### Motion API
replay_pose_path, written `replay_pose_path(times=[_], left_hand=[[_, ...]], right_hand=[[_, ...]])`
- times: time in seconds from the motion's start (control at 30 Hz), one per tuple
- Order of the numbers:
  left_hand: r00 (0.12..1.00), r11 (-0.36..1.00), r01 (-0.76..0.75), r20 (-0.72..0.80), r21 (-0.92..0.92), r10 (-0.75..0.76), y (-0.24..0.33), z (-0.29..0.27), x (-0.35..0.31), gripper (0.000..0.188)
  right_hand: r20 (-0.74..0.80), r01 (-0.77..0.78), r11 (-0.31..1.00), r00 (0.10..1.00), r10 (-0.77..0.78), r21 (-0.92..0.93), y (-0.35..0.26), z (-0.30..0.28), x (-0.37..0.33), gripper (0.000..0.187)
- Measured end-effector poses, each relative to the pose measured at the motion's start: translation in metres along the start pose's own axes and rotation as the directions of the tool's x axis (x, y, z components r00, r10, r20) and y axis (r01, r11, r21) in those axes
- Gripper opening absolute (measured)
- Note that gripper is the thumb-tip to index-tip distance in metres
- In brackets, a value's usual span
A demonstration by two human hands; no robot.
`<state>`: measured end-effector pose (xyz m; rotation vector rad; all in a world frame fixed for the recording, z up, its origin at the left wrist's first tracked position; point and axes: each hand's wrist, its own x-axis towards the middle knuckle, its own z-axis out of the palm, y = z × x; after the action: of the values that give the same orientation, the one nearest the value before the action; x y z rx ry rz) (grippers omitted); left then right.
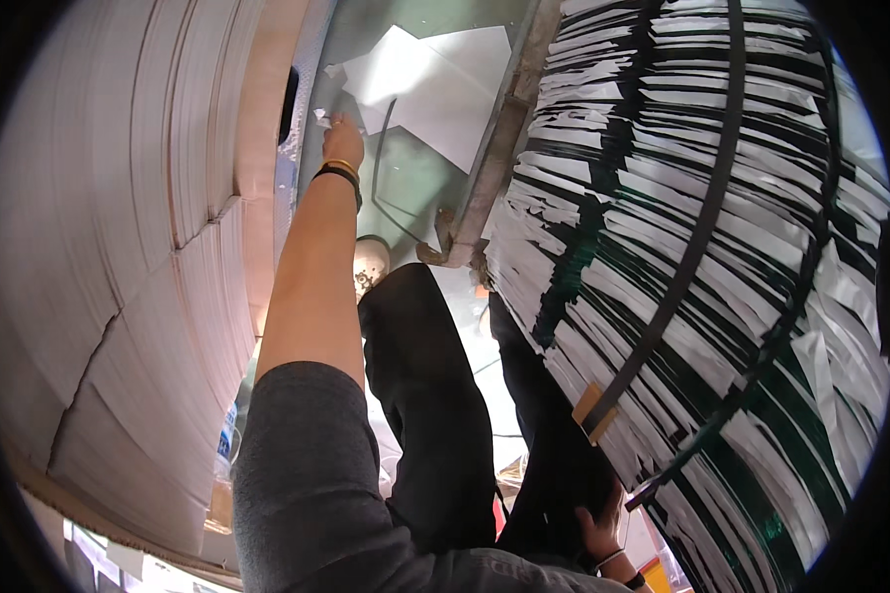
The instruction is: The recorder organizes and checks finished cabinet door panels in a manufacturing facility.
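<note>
My left hand (342, 145) reaches down to the floor on a bare, outstretched arm. Its fingers are closed around a small scrap of white paper (323, 118). Dark and yellow bands circle that wrist. Large white sheets (430, 84) lie on the floor just beyond it. My right hand (600, 532) is low at the right, beside my dark trouser leg and the edge of a strapped paper stack (682, 247). Its thumb and fingers are apart, with nothing seen in them, though part of the hand is hidden.
A tall stack of pale sheets (119, 198) rises close on my left. Dark straps (707, 232) run over the right stack, whose edges are ragged. A worn pallet edge (499, 158) borders the floor, and a loose dark strip (381, 163) lies there. My shoe (371, 262) stands between the stacks.
</note>
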<state>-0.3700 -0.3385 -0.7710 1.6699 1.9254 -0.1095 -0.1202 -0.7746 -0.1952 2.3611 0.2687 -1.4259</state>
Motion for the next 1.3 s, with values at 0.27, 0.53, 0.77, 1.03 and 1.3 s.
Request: replay_pose_path(times=[0.27, 0.53, 0.77, 1.03, 1.3], left_hand=[[0.983, 0.940, -0.181, 0.075, 0.291, 0.166, 0.021, 0.000, -0.006, 0.019], [0.998, 0.941, -0.030, 0.059, 0.338, 0.010, 0.008, 0.007, -0.022, 0.014], [0.930, 0.962, 0.273, 0.258, -0.006, -0.262, 0.027, -0.030, -0.091, 0.027], [0.993, 0.802, 0.119, 0.054, -0.585, -0.108, 0.095, -0.157, -0.269, 0.023], [0.987, 0.622, 0.139, 0.053, -0.771, -0.154, 0.114, -0.303, -0.414, 0.023]], right_hand=[[-0.121, 0.100, 0.991, 0.986, -0.111, -0.094, 0.024, 0.004, 0.011, 0.080], [-0.132, 0.150, 0.987, 0.979, -0.155, -0.048, 0.018, -0.002, 0.016, 0.073], [0.106, -0.001, 0.974, 0.994, 0.025, -0.225, -0.010, -0.034, 0.011, 0.079], [0.039, 0.451, 0.870, 0.891, -0.453, -0.198, 0.033, -0.047, 0.016, 0.080], [0.054, 0.536, 0.828, 0.843, -0.535, -0.164, 0.063, -0.045, 0.050, 0.061]])
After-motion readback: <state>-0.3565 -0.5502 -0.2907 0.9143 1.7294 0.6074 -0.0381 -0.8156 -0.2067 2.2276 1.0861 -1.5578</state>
